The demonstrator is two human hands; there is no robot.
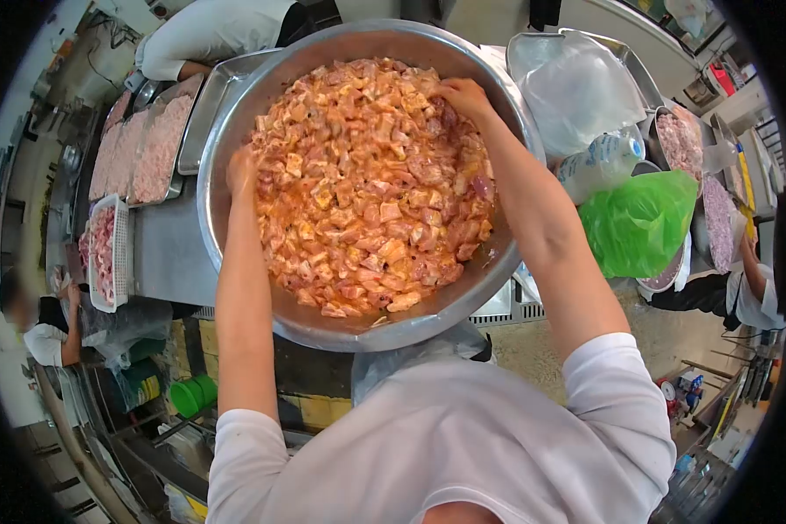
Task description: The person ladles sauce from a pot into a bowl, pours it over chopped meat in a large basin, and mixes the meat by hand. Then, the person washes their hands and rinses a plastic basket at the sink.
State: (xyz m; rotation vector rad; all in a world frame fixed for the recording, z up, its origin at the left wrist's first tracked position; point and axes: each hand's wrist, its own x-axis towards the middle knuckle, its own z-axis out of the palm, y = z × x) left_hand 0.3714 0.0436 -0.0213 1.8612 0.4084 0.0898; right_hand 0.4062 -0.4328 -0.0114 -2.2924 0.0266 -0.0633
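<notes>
A large steel bowl (323,334) is filled with orange, sauce-coated chunks of meat (358,201). My left hand (243,168) is at the bowl's left inner side, against the edge of the meat; it is blurred, and its fingertips cannot be made out. On the upper right, my right hand (465,98) reaches over the meat near the inner wall, its fingers bent and partly in the chunks. Whether it holds any piece is hidden.
Trays of pale ground meat (160,150) and a white basket (120,253) are on the left. A green bag (642,223), plastic bottle (616,157) and clear bag (576,92) lie right. Other people stand at the top left, far left and far right.
</notes>
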